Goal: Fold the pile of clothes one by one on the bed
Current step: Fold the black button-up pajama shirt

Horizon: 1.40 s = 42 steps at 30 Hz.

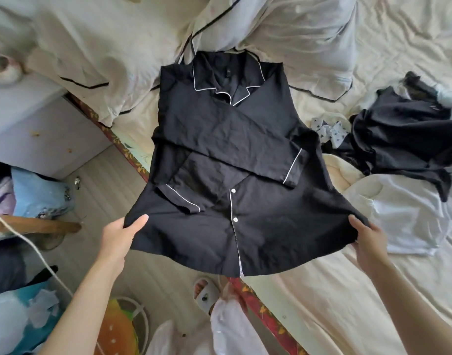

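A: Hands first. Left hand (122,233) pinches the left hem corner of the black pyjama shirt (227,139), thumb on top. Right hand (367,237) grips the right hem corner, fingers curled under the cloth.

B: Where's the shirt?

A: Collar end lies flat on the bed (335,290), just below the pillows (283,34). Hem end is lifted and stretched between the hands, overhanging the bed edge. Both sleeves are already folded across the chest, white-piped cuffs showing.

B: Step?

A: Looks like bringing the hem up toward the collar. My read only.

B: Risks?

A: Main one: the crossed sleeves are loose on top. Lift the hem too steeply or tug and they'd likely slide off or bunch, undoing the fold. Second: uneven pull between the hands would skew the hem, so the fold lands crooked against the collar. Third: the placket below the lower button gapes a bit, so it could open further and crease.

B: Surroundings?

A: Unfolded dark clothes (404,139) heaped right of the shirt, a white garment (404,208) in front of them. Near enough that a wide swing could drag them in. Bedside cabinet (35,119) on the left, off the bed.
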Motion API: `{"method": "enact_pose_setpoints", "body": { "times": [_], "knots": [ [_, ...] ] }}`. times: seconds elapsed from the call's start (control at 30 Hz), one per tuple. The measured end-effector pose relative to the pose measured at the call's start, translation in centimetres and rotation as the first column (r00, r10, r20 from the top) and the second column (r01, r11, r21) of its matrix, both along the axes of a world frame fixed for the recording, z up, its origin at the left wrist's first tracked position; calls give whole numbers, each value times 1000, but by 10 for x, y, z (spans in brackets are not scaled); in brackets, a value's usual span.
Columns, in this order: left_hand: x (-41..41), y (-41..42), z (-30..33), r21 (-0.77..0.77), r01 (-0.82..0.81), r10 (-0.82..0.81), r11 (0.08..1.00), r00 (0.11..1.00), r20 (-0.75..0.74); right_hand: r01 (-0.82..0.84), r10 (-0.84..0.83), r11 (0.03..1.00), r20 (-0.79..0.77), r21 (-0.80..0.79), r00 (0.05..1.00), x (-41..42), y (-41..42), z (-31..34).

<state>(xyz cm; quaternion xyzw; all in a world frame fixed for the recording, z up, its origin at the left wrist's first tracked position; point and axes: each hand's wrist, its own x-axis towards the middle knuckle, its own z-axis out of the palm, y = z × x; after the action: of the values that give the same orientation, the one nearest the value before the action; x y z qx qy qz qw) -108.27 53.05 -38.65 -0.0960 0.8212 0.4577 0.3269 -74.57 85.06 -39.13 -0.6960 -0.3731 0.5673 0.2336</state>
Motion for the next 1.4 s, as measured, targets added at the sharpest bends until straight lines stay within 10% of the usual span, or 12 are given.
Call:
{"method": "enact_pose_setpoints", "body": {
  "times": [0.43, 0.97, 1.4],
  "knots": [
    [-134, 126, 35, 205, -185, 206, 961, 975, -84, 148, -149, 989, -305, -25, 941, -149, 139, 35],
    [-230, 216, -55, 82, -246, 247, 966, 969, -2, 119, -124, 976, -17, -184, 992, -250, 249, -62],
    [-281, 286, -51, 179, -157, 162, 971, 987, -12, -30, -34, 966, -245, -255, 969, -321, 302, -62]
  ]
}}
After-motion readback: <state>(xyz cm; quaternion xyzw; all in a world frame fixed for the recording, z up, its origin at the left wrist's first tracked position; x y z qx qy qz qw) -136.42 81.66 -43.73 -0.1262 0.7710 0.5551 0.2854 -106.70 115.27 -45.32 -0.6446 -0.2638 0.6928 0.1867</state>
